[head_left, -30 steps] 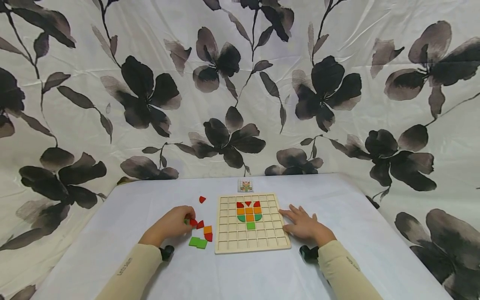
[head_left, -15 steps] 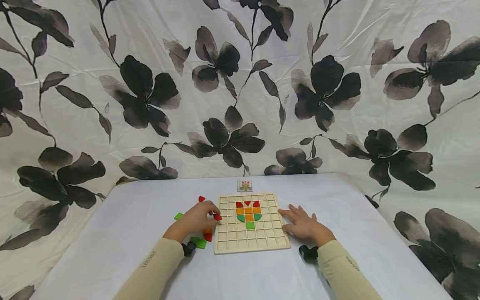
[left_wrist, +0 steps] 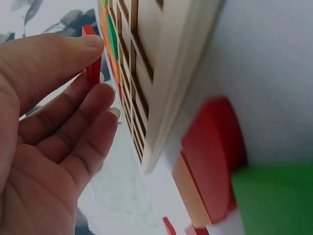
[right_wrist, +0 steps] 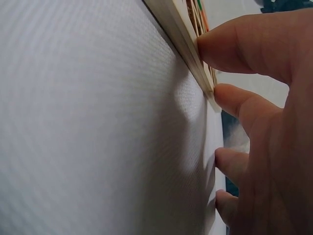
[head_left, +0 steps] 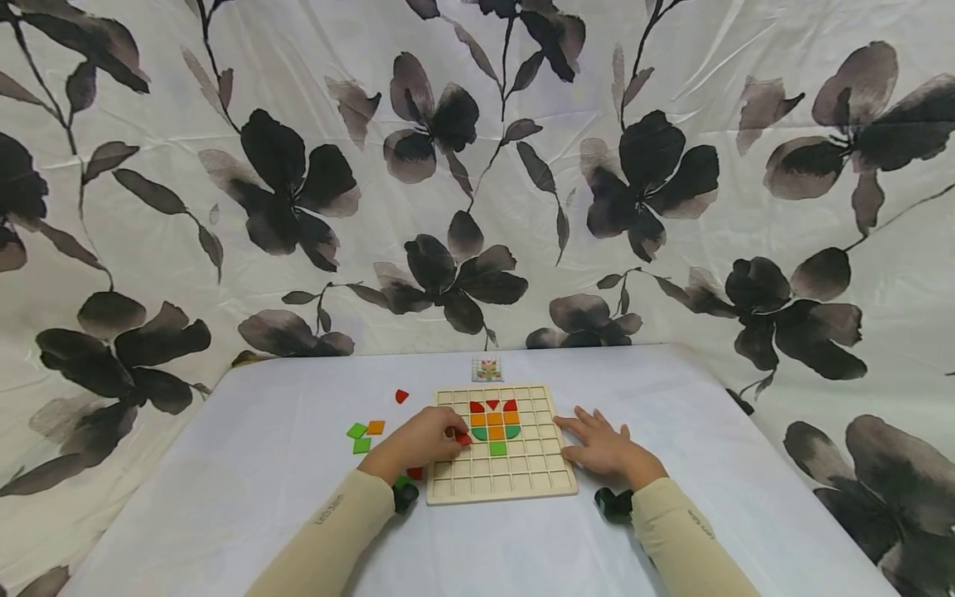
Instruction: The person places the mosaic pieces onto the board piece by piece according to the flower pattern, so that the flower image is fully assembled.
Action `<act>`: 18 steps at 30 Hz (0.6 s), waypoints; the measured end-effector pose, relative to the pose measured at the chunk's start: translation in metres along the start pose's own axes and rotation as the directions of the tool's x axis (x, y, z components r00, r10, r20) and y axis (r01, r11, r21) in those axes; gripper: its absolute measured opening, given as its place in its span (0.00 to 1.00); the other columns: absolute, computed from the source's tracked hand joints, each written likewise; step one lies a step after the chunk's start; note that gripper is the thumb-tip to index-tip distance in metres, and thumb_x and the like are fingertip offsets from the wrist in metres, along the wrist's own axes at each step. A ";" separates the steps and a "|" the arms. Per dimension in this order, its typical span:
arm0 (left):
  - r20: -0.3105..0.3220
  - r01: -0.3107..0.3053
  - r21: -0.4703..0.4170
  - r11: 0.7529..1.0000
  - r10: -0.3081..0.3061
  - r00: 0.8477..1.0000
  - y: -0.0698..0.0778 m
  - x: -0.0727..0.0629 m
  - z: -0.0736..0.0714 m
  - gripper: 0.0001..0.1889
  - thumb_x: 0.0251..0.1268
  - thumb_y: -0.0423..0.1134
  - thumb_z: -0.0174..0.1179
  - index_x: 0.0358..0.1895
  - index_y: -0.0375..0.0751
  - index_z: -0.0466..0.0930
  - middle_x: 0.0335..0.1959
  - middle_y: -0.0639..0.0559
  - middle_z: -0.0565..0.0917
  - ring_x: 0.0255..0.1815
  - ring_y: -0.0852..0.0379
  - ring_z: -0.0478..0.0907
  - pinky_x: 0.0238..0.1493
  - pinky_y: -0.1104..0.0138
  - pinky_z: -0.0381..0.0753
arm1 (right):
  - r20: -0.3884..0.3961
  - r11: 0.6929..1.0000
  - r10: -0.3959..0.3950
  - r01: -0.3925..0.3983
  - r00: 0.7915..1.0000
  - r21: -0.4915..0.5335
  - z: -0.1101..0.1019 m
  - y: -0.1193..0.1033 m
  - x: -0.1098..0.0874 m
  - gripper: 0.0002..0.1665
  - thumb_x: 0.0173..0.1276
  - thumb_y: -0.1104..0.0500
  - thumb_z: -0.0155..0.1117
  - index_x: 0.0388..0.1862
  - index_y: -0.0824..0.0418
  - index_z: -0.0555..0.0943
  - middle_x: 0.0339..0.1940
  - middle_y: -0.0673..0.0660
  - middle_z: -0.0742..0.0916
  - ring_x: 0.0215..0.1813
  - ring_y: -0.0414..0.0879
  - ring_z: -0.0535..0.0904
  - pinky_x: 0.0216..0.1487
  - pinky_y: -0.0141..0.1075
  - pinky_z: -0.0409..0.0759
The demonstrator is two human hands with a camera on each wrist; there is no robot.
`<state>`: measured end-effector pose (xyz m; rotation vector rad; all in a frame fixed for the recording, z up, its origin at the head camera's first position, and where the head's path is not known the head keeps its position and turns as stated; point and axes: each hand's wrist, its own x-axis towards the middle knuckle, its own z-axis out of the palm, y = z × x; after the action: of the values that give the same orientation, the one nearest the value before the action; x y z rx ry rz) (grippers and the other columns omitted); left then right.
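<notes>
Red tile (head_left: 463,439), pinched between the thumb and forefinger of a person's left hand (head_left: 425,439), is held over the left columns of a wooden grid board (head_left: 522,481), nearer the desk's far edge than its near one; whether it touches the wood cannot be told. Small and flat, the piece looks light and stiff, smooth enough perhaps to slip, hardly fragile, and best taken by opposite edges. The hand's other fingers bend loosely, gripping nothing. At the board's right side, the right hand (head_left: 606,446) lies with fingers spread, thumb and forefinger touching the rim. Red, orange and green pieces form a pattern (head_left: 495,420) on the grid. Toward the desk's left edge lie two green squares (head_left: 361,445), an orange square (head_left: 375,427) and a lone red piece (head_left: 401,396). A small patterned card (head_left: 488,370) rests near the far edge of the white-covered desk (head_left: 283,431). Lettering marks the left sleeve (head_left: 343,518) and right sleeve (head_left: 690,547), too small to read surely; no brand is legible.
</notes>
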<state>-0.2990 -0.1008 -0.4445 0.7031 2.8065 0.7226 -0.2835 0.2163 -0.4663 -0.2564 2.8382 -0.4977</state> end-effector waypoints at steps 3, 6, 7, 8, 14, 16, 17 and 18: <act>0.014 -0.038 0.016 0.999 0.037 0.999 0.006 0.002 0.002 0.10 0.60 0.39 0.66 0.44 0.44 0.86 0.38 0.57 0.80 0.37 0.58 0.72 0.43 0.66 0.76 | -0.002 1.000 -0.003 0.003 1.000 0.000 0.000 0.001 0.000 0.35 0.69 0.42 0.52 0.75 0.44 0.62 0.79 0.61 0.58 0.78 0.68 0.46 0.67 0.75 0.40; 0.031 -0.086 0.058 0.995 0.085 0.996 0.009 0.004 0.006 0.09 0.62 0.39 0.65 0.44 0.44 0.86 0.38 0.57 0.81 0.36 0.59 0.72 0.43 0.66 0.76 | -0.002 1.000 -0.008 0.008 1.000 0.007 0.001 0.002 0.000 0.35 0.69 0.42 0.52 0.75 0.44 0.62 0.79 0.61 0.57 0.78 0.67 0.46 0.67 0.75 0.39; 0.036 -0.099 0.074 0.992 0.096 0.995 0.010 0.005 0.007 0.09 0.63 0.39 0.64 0.44 0.44 0.86 0.39 0.57 0.81 0.37 0.60 0.72 0.44 0.66 0.77 | -0.003 1.000 -0.009 0.009 1.000 0.006 0.002 0.003 0.000 0.35 0.69 0.42 0.52 0.75 0.44 0.62 0.79 0.61 0.57 0.78 0.67 0.46 0.67 0.75 0.39; 0.040 -0.111 0.092 0.990 0.108 0.993 0.011 0.006 0.009 0.09 0.63 0.40 0.64 0.44 0.44 0.86 0.39 0.57 0.81 0.37 0.60 0.72 0.45 0.66 0.77 | -0.004 1.000 -0.010 0.010 1.000 0.006 0.002 0.003 0.000 0.35 0.69 0.42 0.52 0.75 0.44 0.62 0.79 0.61 0.57 0.78 0.67 0.46 0.66 0.75 0.39; 0.054 -0.131 0.139 0.981 0.125 0.991 0.015 0.012 0.013 0.09 0.64 0.41 0.64 0.44 0.46 0.86 0.42 0.57 0.82 0.42 0.60 0.75 0.52 0.64 0.78 | -0.008 1.000 -0.004 0.004 1.000 0.006 0.002 0.003 0.000 0.35 0.69 0.42 0.52 0.75 0.43 0.62 0.79 0.60 0.58 0.79 0.67 0.46 0.67 0.75 0.39; 0.059 -0.132 0.144 0.981 0.125 0.990 0.017 0.012 0.013 0.08 0.63 0.40 0.64 0.44 0.46 0.86 0.43 0.57 0.82 0.44 0.59 0.76 0.53 0.63 0.78 | -0.008 1.000 -0.002 0.002 1.000 0.005 0.001 0.002 0.000 0.35 0.69 0.42 0.52 0.75 0.43 0.62 0.79 0.60 0.58 0.79 0.67 0.46 0.67 0.75 0.39; 0.064 -0.134 0.149 0.980 0.125 0.990 0.018 0.012 0.013 0.08 0.63 0.39 0.64 0.44 0.46 0.86 0.43 0.56 0.82 0.45 0.59 0.76 0.54 0.63 0.78 | -0.008 1.000 -0.001 0.001 1.000 0.006 0.001 0.002 0.000 0.35 0.69 0.42 0.52 0.75 0.43 0.62 0.79 0.60 0.58 0.79 0.67 0.46 0.67 0.75 0.39; 0.068 -0.133 0.153 0.979 0.124 0.990 0.019 0.012 0.013 0.08 0.63 0.39 0.64 0.44 0.46 0.86 0.44 0.56 0.82 0.46 0.58 0.76 0.54 0.62 0.78 | -0.008 1.000 0.000 0.000 1.000 0.006 0.001 0.002 0.000 0.35 0.69 0.42 0.52 0.75 0.43 0.62 0.79 0.60 0.58 0.79 0.67 0.46 0.67 0.75 0.39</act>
<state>-0.2988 -0.0752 -0.4471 0.9244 2.8074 0.4950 -0.2837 0.2178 -0.4678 -0.2534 2.8443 -0.5083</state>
